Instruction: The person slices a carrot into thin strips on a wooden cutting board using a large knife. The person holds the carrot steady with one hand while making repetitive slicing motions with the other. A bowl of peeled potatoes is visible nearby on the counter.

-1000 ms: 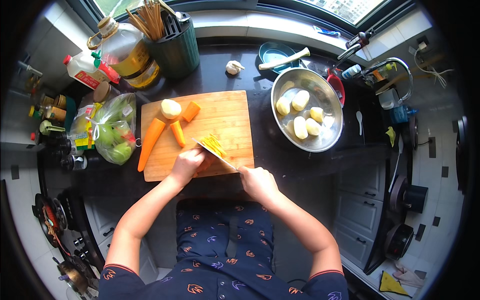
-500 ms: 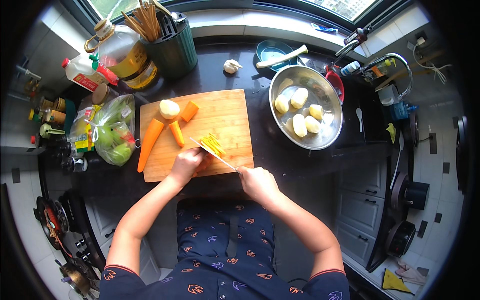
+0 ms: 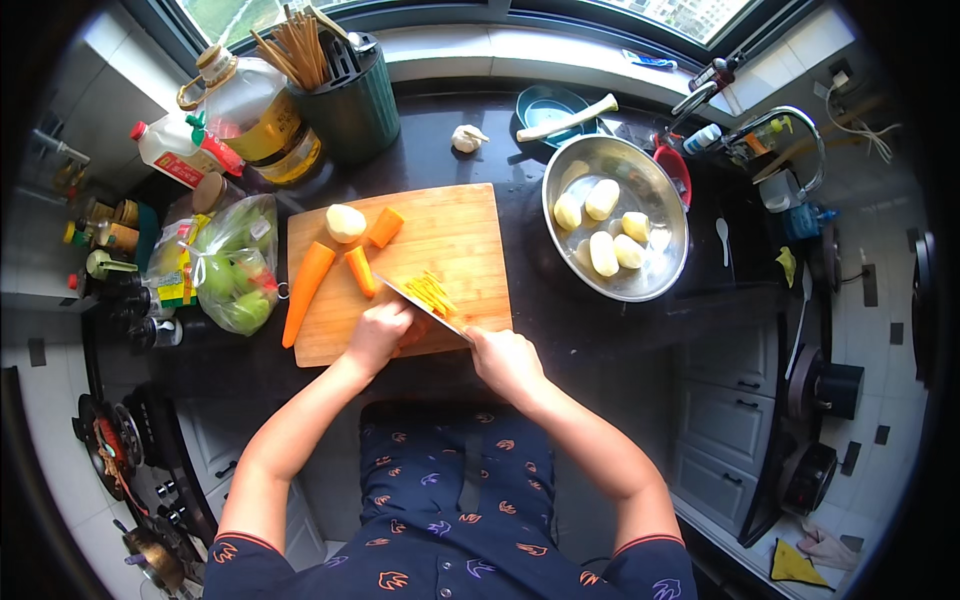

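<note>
Both forearms (image 3: pixel 304 418) are stretched forward, angled inward; the left hand (image 3: pixel 380 335) is curled, the right hand (image 3: pixel 507 362) clenched.

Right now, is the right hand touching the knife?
Touching. The head view shows the right hand closed around the near end of the knife, which stretches out over the cutting board.

Garlic (image 3: pixel 467 138) lies on the worktop (image 3: pixel 425 165) at twelve o'clock; a green holder (image 3: pixel 352 118) with chopsticks (image 3: pixel 290 55) stands at eleven; a large bottle (image 3: pixel 255 112) at ten; a tied clear bag (image 3: pixel 235 265) at nine; a curved tap (image 3: pixel 823 160) at two; a yellow cloth (image 3: pixel 796 564) at four.
</note>
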Motion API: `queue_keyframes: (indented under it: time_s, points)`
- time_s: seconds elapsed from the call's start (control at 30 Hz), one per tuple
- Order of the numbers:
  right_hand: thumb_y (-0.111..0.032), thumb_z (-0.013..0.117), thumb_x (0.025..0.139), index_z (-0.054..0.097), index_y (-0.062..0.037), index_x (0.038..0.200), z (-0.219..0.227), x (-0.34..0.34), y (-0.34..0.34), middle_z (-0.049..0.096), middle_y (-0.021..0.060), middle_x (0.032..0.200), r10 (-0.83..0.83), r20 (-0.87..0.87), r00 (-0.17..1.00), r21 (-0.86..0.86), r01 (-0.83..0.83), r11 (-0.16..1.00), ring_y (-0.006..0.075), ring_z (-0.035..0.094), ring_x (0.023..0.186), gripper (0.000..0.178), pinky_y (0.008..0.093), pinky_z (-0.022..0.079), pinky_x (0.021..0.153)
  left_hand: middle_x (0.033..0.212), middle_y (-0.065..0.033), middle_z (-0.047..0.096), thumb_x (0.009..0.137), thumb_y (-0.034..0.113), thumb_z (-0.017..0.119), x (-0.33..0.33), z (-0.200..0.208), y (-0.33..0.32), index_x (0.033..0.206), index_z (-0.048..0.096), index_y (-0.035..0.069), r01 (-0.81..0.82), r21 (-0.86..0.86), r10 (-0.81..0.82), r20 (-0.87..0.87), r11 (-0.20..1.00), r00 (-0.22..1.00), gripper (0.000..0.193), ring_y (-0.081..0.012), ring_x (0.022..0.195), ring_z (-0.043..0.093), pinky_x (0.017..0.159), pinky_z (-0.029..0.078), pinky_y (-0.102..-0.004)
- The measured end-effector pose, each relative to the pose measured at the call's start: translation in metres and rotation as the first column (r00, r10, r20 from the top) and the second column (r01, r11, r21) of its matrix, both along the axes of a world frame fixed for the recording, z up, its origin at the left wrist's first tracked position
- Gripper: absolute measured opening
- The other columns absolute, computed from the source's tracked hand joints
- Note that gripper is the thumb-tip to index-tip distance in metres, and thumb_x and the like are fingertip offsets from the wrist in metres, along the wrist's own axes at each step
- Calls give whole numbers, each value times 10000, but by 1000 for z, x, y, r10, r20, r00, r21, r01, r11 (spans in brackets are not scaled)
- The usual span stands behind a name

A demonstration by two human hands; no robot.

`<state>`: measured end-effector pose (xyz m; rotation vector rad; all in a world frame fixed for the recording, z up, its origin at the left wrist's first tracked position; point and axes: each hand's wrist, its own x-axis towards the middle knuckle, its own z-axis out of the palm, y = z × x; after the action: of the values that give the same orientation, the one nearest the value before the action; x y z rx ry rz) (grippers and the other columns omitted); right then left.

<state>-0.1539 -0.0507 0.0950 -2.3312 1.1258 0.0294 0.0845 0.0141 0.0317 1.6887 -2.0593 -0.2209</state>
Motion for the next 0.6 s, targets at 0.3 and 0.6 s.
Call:
queue_keyframes:
  time_s: [0.3,0.6]
  points:
    - [-199,579,973,703,-92,1111,23,-8,-1,696,224,763,16,-64,998,67,-12,998,412,704,722,214,517,576,669,807,-59,667,796,136,750,-6,6,-6,895,716,128,-24,-93,23,-7,995,1000,105,-249,715,685,626,576,-350]
    - [-151,550,955,686,-63,982,3,5,0,691,232,762,-8,-79,997,62,13,998,419,704,741,164,518,576,678,872,-54,675,711,85,743,-1,7,-1,882,695,127,9,25,-9,11,1000,1000,182,-239,764,694,640,584,-342]
